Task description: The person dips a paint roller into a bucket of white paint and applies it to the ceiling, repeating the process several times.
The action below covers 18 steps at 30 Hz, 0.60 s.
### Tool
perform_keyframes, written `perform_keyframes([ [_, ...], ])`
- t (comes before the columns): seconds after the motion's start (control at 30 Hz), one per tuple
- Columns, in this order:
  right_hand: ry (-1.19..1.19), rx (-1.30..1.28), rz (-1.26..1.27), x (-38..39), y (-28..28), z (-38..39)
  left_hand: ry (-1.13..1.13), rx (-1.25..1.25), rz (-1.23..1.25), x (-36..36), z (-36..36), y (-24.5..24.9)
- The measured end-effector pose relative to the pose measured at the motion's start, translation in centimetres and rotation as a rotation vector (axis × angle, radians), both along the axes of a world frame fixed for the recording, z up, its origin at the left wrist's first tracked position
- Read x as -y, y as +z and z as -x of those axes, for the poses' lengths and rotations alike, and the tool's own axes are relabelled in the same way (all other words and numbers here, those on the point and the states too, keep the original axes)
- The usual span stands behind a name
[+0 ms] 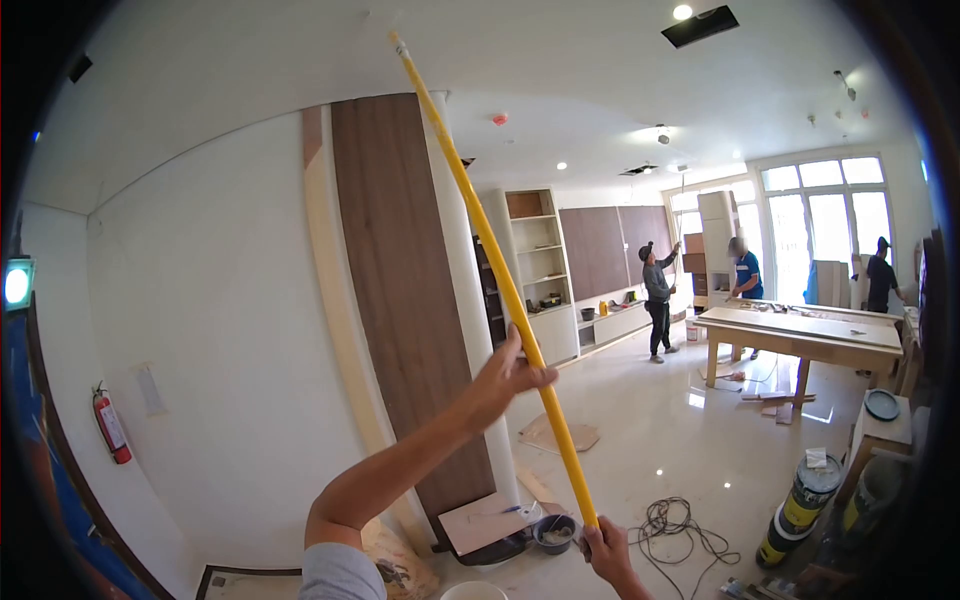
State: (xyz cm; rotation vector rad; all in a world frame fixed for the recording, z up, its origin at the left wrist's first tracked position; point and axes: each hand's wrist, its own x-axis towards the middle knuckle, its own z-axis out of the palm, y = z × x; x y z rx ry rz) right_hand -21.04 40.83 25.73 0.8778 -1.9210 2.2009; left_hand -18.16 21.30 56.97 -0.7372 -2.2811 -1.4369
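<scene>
A long yellow pole (492, 245) slants up from the lower right to the ceiling at the upper left. My left hand (500, 378), its arm stretched forward, is closed around the pole partway up, with the thumb lying along it. Lower down, my right hand (608, 555) grips the pole near its bottom end. The pole's far tip has a whitish fitting and is at or close to the white ceiling (250, 60); whether it touches, and what tool it carries, I cannot make out.
A dark wood panel (385, 250) stands left of the pole. Below are a bucket (555, 535), a coiled cable (680, 530) and stacked paint pails (800, 500). Several people work farther back, one (657, 300) with a pole, near a wooden worktable (800, 335). A fire extinguisher (110, 425) hangs left.
</scene>
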Motion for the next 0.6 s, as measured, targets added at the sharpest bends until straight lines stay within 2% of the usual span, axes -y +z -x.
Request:
perform_keyframes([
  [0.1, 0.021, 0.023, 0.111, -1.8, -4.0, -1.3, -0.082, 0.007, 0.079, -2.3, -2.1, -1.9],
  [0.13, 0.017, 0.010, 0.002, -3.2, -4.1, -2.0, -0.116, 0.004, 0.108, -2.9, -2.8, -2.4],
  [0.23, -0.073, -0.096, 0.031, -4.9, -3.4, -6.2, -0.158, -0.028, 0.179, -5.2, -5.8, -3.0],
  [0.27, -0.122, -0.162, -0.032, -5.5, -4.8, -6.0, -0.151, -0.012, 0.204, -5.7, -6.3, -3.4],
  [0.4, -0.165, -0.158, -0.037, -7.0, -7.8, -7.2, -0.196, -0.069, 0.256, -8.0, -8.9, -4.0],
  [0.6, -0.113, -0.119, 0.000, -8.8, -7.0, -9.6, -0.232, -0.114, 0.254, -9.5, -9.8, -5.4],
])
